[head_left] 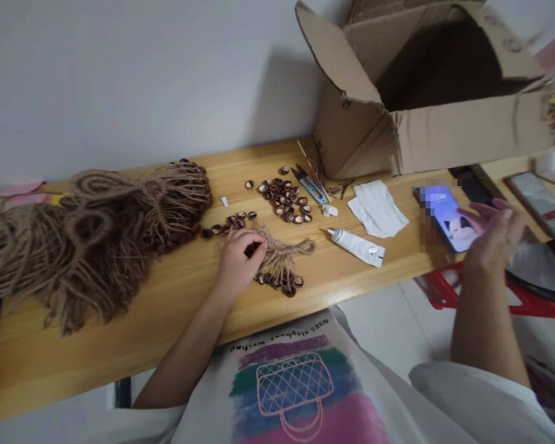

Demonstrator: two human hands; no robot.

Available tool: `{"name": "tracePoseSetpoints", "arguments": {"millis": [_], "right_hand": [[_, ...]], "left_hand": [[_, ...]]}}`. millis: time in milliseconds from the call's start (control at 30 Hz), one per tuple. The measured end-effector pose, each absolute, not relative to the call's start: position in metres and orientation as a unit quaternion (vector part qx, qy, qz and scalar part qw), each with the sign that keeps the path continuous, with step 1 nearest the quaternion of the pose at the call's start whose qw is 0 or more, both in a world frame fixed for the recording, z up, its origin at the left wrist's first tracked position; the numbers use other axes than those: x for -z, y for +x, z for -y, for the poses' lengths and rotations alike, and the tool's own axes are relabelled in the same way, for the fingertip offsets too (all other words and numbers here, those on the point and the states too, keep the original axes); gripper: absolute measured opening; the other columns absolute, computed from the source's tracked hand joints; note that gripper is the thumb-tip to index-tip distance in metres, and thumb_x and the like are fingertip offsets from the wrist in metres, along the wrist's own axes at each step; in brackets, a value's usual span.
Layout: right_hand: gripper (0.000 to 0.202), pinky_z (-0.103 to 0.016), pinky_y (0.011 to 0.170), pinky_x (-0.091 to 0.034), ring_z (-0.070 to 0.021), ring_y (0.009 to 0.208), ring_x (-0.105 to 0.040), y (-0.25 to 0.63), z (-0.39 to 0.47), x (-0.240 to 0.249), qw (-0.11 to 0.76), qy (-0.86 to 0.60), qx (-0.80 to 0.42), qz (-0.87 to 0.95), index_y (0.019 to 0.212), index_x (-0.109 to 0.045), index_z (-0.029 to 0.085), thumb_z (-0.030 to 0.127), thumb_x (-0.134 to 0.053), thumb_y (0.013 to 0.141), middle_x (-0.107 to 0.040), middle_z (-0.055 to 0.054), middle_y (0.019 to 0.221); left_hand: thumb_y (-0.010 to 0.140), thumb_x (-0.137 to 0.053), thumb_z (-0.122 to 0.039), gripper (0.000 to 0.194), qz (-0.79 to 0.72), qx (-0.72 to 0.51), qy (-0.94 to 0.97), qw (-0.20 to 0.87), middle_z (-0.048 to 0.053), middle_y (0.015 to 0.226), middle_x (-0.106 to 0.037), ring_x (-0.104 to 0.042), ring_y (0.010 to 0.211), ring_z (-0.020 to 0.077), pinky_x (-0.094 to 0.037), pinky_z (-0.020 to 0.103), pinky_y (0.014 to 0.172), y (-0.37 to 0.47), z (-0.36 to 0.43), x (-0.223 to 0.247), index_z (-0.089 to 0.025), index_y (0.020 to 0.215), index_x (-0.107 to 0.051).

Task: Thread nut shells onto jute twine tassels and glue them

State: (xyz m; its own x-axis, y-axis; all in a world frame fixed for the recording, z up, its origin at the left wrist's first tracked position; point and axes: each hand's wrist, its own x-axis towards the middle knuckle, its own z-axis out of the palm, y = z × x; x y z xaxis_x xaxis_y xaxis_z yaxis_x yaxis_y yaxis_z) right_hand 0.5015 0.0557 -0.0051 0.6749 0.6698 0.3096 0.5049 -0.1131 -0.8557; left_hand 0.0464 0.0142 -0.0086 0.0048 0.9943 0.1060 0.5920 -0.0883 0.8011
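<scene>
My left hand (239,262) rests on the wooden table with its fingers curled and the thumb against them. It lies at the left side of a small twine tassel (282,251) with a loop and dark brown half-shell pieces on its strand ends. A dark spot shows in the gap of the curled fingers; what they grip is hidden. Just behind lies a short row of loose brown shell pieces (231,223), and a larger pile of shell pieces (284,198) is farther back. Over a lit smartphone (453,216) at the right, my right hand (493,234) hovers with spread fingers.
Big twine bundles (97,240) cover the table's left. Near the middle lie blue-handled thread snips (309,185), a white glue tube (357,245), its white cap (224,201) and a folded tissue (378,208). An open cardboard box (467,139) stands behind. A red stool (444,290) is below right.
</scene>
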Motion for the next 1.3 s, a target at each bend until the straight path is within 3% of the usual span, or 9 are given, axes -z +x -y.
{"name": "tracePoseSetpoints", "arguments": {"millis": [167,400,567,700,833,1067,1300], "right_hand": [[0.015,-0.041,0.084,-0.053,-0.0097,0.072,-0.055,0.511,-0.042,0.001,0.598,-0.717,-0.046,0.356,0.092,-0.034,0.015,0.024,-0.022,0.094,-0.044,-0.003,0.084],[0.015,-0.033,0.074,-0.054,-0.0098,0.071,-0.057,0.509,-0.021,0.002,0.600,-0.717,-0.063,0.350,0.090,-0.036,0.015,0.029,-0.039,0.093,-0.044,-0.001,0.082],[0.016,-0.030,0.069,-0.052,-0.0111,0.063,-0.056,0.500,-0.020,-0.002,0.585,-0.733,-0.074,0.339,0.090,-0.041,0.012,0.012,-0.026,0.094,-0.046,0.000,0.070],[0.019,-0.028,0.075,-0.051,-0.0099,0.064,-0.058,0.499,-0.025,-0.003,0.583,-0.736,-0.072,0.336,0.092,-0.042,0.011,0.006,-0.024,0.094,-0.050,-0.001,0.071],[0.019,-0.028,0.075,-0.052,-0.0097,0.061,-0.057,0.500,-0.027,-0.002,0.581,-0.741,-0.073,0.329,0.089,-0.043,0.010,0.005,-0.025,0.094,-0.049,0.000,0.067],[0.021,-0.029,0.062,-0.052,-0.0120,0.056,-0.056,0.501,-0.022,0.000,0.580,-0.747,-0.047,0.323,0.086,-0.043,0.011,0.015,-0.024,0.095,-0.045,0.000,0.064],[0.019,-0.029,0.087,-0.051,-0.0085,0.073,-0.061,0.507,-0.041,-0.004,0.550,-0.733,-0.123,0.381,0.099,-0.042,0.011,0.014,-0.024,0.096,-0.055,-0.005,0.081]], "left_hand": [[0.080,-0.060,-0.021,0.011,-0.608,-0.358,0.650,0.283,0.005,0.085,-0.072,-0.063,0.090,0.0250,-0.045,0.044,0.090,0.046,-0.015,0.010,-0.019,0.073,-0.069],[0.080,-0.059,-0.024,0.012,-0.608,-0.357,0.653,0.277,0.006,0.086,-0.072,-0.063,0.090,0.0249,-0.045,0.044,0.090,0.046,-0.015,0.012,-0.020,0.074,-0.069],[0.079,-0.058,-0.025,0.013,-0.608,-0.359,0.653,0.275,0.006,0.085,-0.072,-0.063,0.089,0.0252,-0.045,0.044,0.089,0.047,-0.015,0.012,-0.020,0.073,-0.068],[0.079,-0.058,-0.026,0.013,-0.611,-0.358,0.652,0.271,0.006,0.085,-0.072,-0.063,0.090,0.0256,-0.045,0.045,0.090,0.047,-0.015,0.012,-0.020,0.073,-0.068],[0.079,-0.058,-0.025,0.013,-0.609,-0.357,0.656,0.267,0.005,0.084,-0.072,-0.063,0.089,0.0254,-0.045,0.044,0.090,0.047,-0.015,0.012,-0.021,0.072,-0.068],[0.080,-0.059,-0.024,0.013,-0.608,-0.356,0.658,0.264,0.005,0.086,-0.072,-0.063,0.090,0.0247,-0.045,0.044,0.091,0.047,-0.015,0.012,-0.021,0.072,-0.068],[0.080,-0.060,-0.022,0.011,-0.618,-0.347,0.654,0.266,0.003,0.087,-0.073,-0.062,0.089,0.0226,-0.045,0.041,0.091,0.047,-0.015,0.012,-0.022,0.073,-0.068]]}}
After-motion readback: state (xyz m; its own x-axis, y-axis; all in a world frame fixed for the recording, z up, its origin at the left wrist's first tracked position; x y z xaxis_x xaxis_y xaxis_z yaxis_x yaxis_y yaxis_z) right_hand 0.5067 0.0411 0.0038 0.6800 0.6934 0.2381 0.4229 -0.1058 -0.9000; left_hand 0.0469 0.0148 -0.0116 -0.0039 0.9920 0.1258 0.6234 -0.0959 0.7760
